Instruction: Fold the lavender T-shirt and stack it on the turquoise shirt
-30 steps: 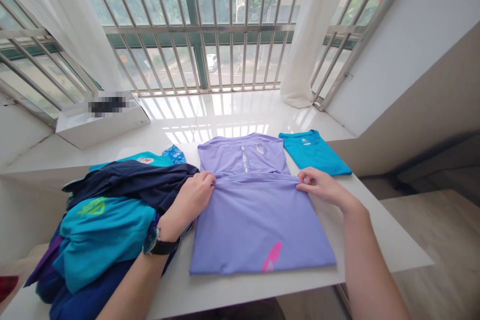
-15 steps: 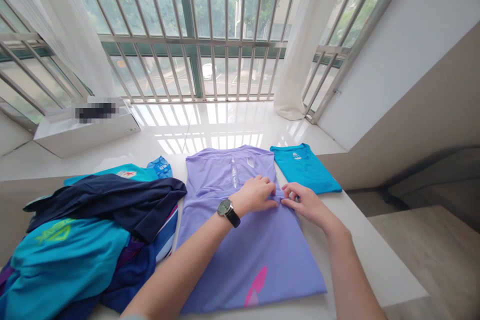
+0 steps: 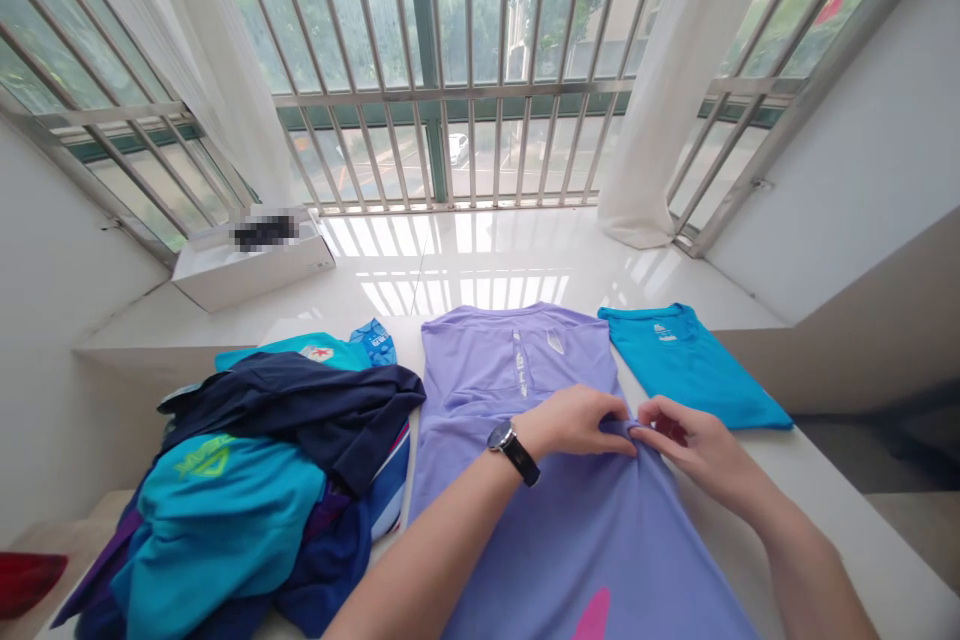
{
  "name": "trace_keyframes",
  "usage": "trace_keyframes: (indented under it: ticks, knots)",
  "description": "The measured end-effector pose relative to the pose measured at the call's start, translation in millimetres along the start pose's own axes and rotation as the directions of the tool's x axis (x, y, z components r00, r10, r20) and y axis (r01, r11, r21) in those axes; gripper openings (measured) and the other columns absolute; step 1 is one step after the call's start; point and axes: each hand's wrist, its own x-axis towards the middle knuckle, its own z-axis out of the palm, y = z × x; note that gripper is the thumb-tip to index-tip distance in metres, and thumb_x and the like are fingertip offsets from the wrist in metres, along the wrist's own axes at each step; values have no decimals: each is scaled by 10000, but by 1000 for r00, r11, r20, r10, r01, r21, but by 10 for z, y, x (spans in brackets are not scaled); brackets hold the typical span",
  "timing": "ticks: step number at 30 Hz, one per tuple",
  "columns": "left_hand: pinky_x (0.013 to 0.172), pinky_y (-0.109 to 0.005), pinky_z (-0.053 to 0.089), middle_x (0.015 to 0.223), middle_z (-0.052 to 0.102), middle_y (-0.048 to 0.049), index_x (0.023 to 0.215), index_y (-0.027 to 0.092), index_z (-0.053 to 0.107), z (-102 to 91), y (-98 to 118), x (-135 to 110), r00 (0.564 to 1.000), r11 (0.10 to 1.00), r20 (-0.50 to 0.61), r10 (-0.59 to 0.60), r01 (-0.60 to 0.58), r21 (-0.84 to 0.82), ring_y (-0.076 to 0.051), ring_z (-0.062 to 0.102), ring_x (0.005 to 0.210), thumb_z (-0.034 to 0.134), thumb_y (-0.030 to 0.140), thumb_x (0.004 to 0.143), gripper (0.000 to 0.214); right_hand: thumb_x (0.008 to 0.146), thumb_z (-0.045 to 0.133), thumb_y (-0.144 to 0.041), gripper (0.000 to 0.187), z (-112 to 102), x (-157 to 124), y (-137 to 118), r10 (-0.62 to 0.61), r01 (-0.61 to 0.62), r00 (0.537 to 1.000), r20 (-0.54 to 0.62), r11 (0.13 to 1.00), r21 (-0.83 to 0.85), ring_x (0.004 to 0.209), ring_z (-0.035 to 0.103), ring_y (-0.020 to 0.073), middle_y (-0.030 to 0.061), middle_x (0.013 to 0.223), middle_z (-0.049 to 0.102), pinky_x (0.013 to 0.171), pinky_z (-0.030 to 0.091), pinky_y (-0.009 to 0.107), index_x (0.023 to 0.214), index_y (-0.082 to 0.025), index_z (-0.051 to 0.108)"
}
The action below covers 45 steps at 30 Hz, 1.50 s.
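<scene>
A lilac shirt (image 3: pixel 525 520) lies flat on the white table (image 3: pixel 862 540), its bottom part folded up over its middle, a pink mark near the bottom edge. My left hand (image 3: pixel 577 418), with a black wristwatch, reaches across and pinches the folded edge at the shirt's right side. My right hand (image 3: pixel 694 445) pinches the same edge right beside it, fingertips nearly touching the left hand's. Both hands are closed on the fabric.
A heap of navy and teal clothes (image 3: pixel 255 480) lies at the left of the table. A folded teal shirt (image 3: pixel 690 360) sits at the right rear. A white box (image 3: pixel 251 260) rests on the glossy window ledge, before barred windows and white curtains (image 3: pixel 660 120).
My left hand left the shirt's left edge and crossed over to the right side, meeting my right hand at the fold. The view shifted slightly.
</scene>
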Motion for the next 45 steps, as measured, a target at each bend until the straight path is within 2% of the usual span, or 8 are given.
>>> trace_keyframes:
  ticks: [6, 13, 18, 21, 29, 35, 40, 45]
  knots:
    - [709, -220, 439, 1020, 657, -29, 1193, 175, 593, -45, -1, -16, 999, 954, 12, -42, 44, -298, -158, 605, 877, 741, 493, 829, 505, 769, 691, -629, 407, 33, 28, 20, 56, -51, 998, -26, 988, 144, 612, 550, 156, 4, 687, 631, 562, 468, 265, 762, -225, 646]
    - [552, -226, 315, 646, 531, 42, 874, 169, 655, 8, -1, 20, 993, 994, 108, -52, 61, -87, -121, 533, 633, 626, 496, 907, 330, 737, 733, -610, 394, 66, 46, 25, 75, -61, 995, -66, 979, 197, 622, 577, 163, 10, 685, 644, 571, 498, 267, 762, -224, 662]
    - [547, -247, 329, 784, 646, -23, 896, 182, 663, 70, 102, 16, 981, 982, 44, -189, 188, 15, -192, 615, 729, 579, 582, 880, 409, 737, 729, -618, 410, 78, 55, 51, 100, -95, 995, -14, 977, 188, 713, 664, 210, 45, 801, 722, 651, 559, 301, 856, -227, 694]
    - [565, -257, 341, 848, 677, -47, 944, 194, 677, 90, 138, 10, 972, 971, -14, -235, 235, 46, -214, 629, 773, 543, 482, 913, 320, 731, 726, -629, 439, 93, 72, 94, 86, -81, 996, -25, 983, 166, 746, 688, 232, 59, 843, 743, 686, 581, 324, 908, -229, 702]
    - [514, -224, 271, 558, 399, 65, 654, 176, 521, 30, 1, 20, 996, 964, 33, -82, 87, -250, -84, 419, 543, 590, 411, 924, 365, 684, 750, -642, 483, 74, 82, 142, 106, -81, 988, -112, 975, 208, 845, 720, 259, 73, 927, 749, 744, 608, 330, 940, -235, 702]
    - [515, -235, 271, 541, 371, 75, 615, 185, 427, -11, -9, -6, 993, 905, 50, -107, 118, -409, -79, 382, 528, 552, 441, 929, 424, 671, 684, -735, 517, 30, 82, 174, 173, -181, 961, -216, 983, -17, 664, 671, 215, 48, 762, 726, 594, 548, 302, 825, -241, 696]
    - [540, -239, 278, 570, 375, 75, 649, 178, 466, -30, 4, -15, 990, 874, 56, -133, 144, -464, -81, 392, 552, 553, 438, 919, 385, 731, 617, -745, 524, 68, 34, 40, 233, -207, 961, -149, 963, 172, 493, 547, 151, 21, 634, 652, 478, 453, 271, 786, -229, 685]
    - [534, -237, 278, 560, 370, 75, 655, 169, 496, -17, 9, -7, 990, 883, 25, -137, 134, -450, -78, 384, 545, 577, 414, 918, 368, 696, 634, -760, 549, 46, 31, -58, 245, -223, 967, -73, 948, 229, 524, 564, 161, 16, 619, 634, 458, 446, 261, 792, -225, 711]
